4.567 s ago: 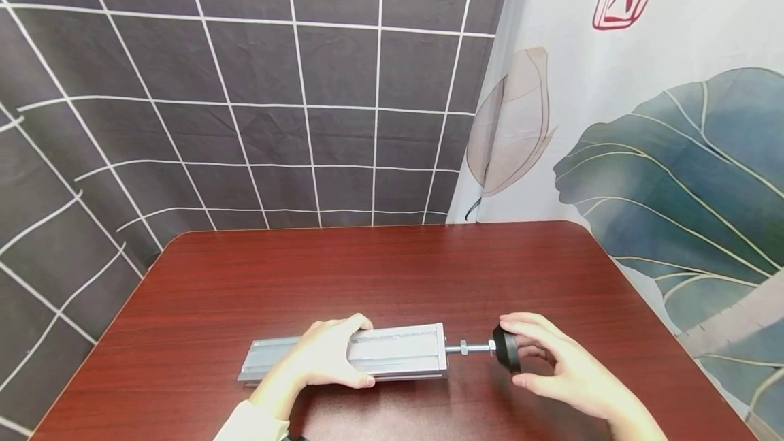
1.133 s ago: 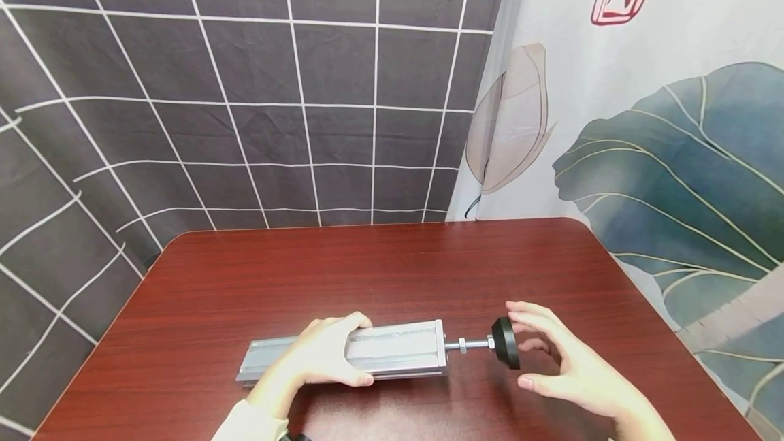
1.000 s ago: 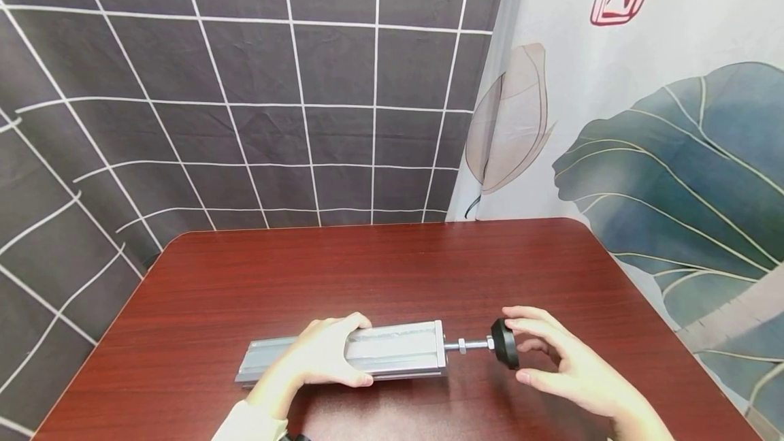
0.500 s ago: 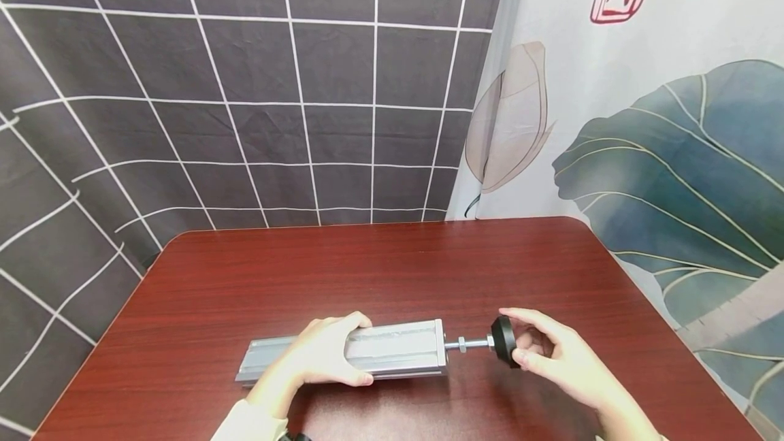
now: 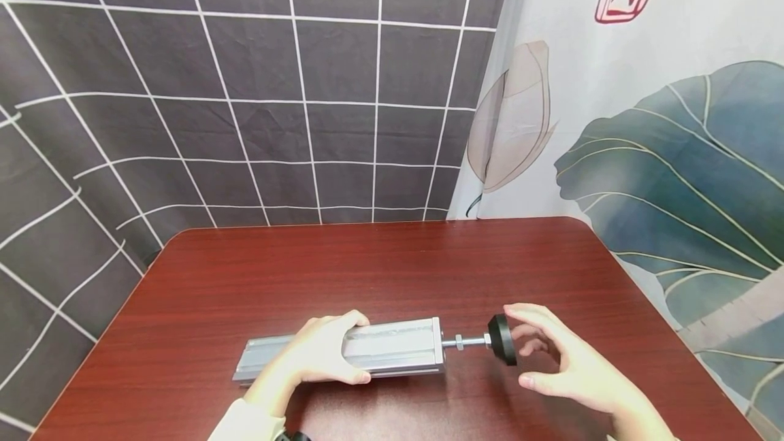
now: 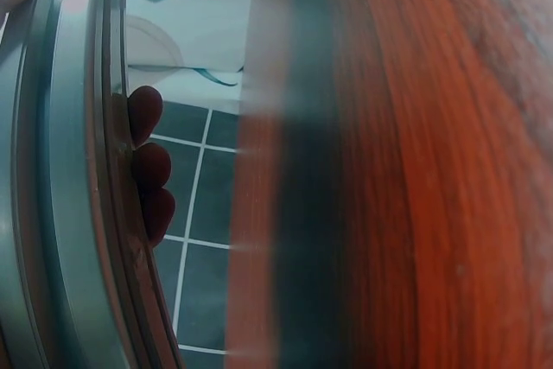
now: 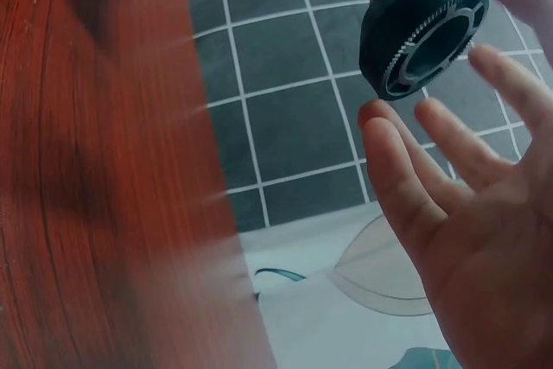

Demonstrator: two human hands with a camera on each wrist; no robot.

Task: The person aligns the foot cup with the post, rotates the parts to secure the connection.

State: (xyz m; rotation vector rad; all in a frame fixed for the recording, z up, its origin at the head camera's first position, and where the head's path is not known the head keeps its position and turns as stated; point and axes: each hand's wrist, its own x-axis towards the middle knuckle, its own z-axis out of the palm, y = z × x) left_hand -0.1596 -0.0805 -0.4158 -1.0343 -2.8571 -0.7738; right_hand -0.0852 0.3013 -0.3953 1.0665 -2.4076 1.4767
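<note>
My left hand [image 5: 322, 352] grips a silver aluminium profile [image 5: 395, 346] lying lengthwise across my front, thumb on the near side. In the left wrist view its fingertips [image 6: 152, 167] curl round the profile's grooved side [image 6: 73, 170]. From the profile's right end plate a threaded rod [image 5: 474, 341] with nuts sticks out, ending in a black levelling foot [image 5: 503, 339]. My right hand [image 5: 566, 363] stands just right of the foot, fingers spread and loosely bent round its open side. The right wrist view shows the foot's ribbed, hollow underside [image 7: 436, 45], with fingertips close to its rim.
A dark red wood-grain table [image 5: 367, 271] bears the profile. Behind it hangs a grey cloth with white grid lines [image 5: 343, 128]; at the right hangs a white curtain [image 5: 576, 73] printed with large leaves.
Half a second ago my right thumb and fingers pinched the foot; now they have let go and spread apart. My left hand keeps its grip on the profile.
</note>
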